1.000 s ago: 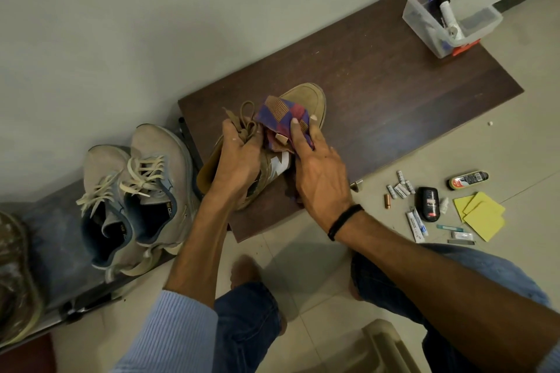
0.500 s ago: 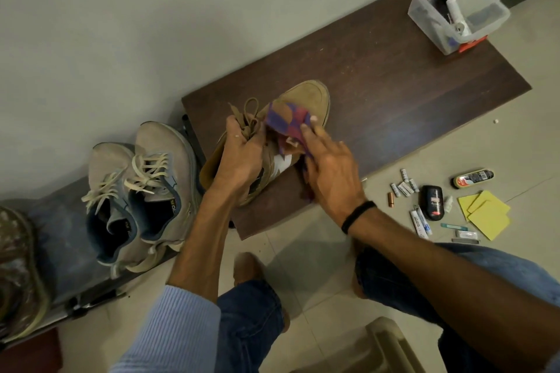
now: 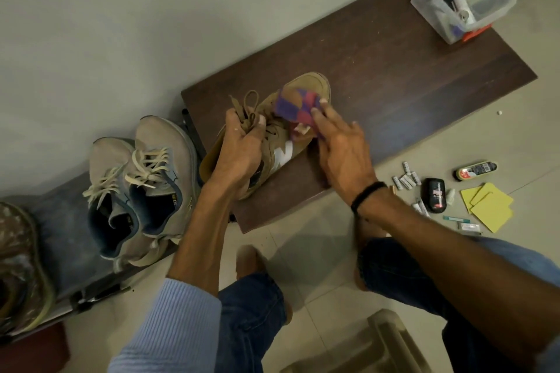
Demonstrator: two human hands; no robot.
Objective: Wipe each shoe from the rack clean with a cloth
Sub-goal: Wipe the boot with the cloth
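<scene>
Left hand (image 3: 239, 151) gripping tan shoe (image 3: 315, 86) by its gathered laces on dark board (image 3: 394, 70), right hand (image 3: 342, 145) fingers straight, pressing checked cloth (image 3: 295, 107) onto shoe's toe

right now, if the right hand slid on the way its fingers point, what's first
The right hand presses the cloth. Straight on it would ride over the shoe toe, then likely reach bare bench.

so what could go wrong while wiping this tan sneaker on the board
The left hand grips the tan sneaker only by its bunched laces and tongue, with the heel near the dark wooden board's edge. A firm wipe might twist it or push it off. The right hand presses the checked cloth with fairly straight fingers, so it could slide out from under them.
</scene>
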